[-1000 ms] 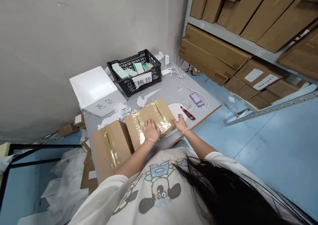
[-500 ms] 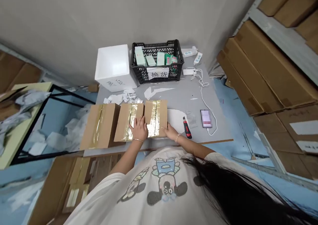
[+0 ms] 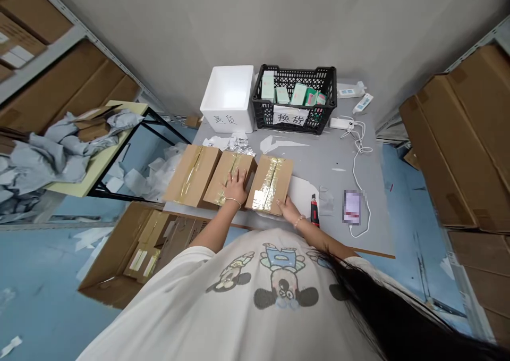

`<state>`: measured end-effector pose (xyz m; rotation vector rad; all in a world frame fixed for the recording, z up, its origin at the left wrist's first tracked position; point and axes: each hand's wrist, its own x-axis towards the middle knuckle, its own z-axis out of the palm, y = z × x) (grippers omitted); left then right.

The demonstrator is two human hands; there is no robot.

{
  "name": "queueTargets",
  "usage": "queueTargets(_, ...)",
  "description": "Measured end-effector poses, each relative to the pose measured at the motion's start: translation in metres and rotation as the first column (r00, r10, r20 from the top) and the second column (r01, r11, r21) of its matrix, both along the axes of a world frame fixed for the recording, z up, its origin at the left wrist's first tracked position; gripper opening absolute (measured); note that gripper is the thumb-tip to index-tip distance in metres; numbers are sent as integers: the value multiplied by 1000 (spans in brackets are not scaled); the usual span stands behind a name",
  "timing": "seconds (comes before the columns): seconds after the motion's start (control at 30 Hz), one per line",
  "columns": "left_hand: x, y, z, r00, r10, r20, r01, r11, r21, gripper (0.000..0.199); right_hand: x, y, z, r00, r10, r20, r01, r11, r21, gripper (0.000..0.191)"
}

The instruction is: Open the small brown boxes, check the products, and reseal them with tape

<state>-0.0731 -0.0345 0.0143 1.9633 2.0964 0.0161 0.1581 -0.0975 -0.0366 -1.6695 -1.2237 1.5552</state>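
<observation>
Three taped cardboard boxes (image 3: 228, 176) sit side by side near the front edge of the tabletop (image 3: 338, 169). The left hand (image 3: 236, 186) rests flat on the middle box, fingers spread apart, not clamped. The right hand (image 3: 288, 210) touches the near side of the right box (image 3: 269, 183); whether its fingers are apart or together cannot be told. A red utility knife (image 3: 314, 211) lies just beside that hand, while a black plastic crate (image 3: 294, 98) and a white foam box (image 3: 228, 99) stand at the back edge.
</observation>
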Motion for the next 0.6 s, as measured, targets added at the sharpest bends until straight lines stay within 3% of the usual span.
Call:
queueTargets(0.17,-7,9,-3,997,56,-43,-57,998,-15,88,-5,-2,6,999,-45,31,45,999,-15,56)
queueTargets(0.4,-14,11,-11,1000,-3,-22,4,1000,31,77,-7,-3,6,995,-88,-51,85,995,-49,56)
queueTargets(0.47,-7,8,-14,990,-114,89,108,992,66,65,-5,-2,4,993,-110,-39,108,993,-55,60)
queueTargets(0.53,3,5,-17,933,-243,265,217,968,123,57,-3,2,3,989,-148,-4,148,988,-47,63)
queueTargets(0.6,14,3,-21,870,-254,422,206,966,157,55,-3,6,4,980,-200,13,200,979,-30,63)
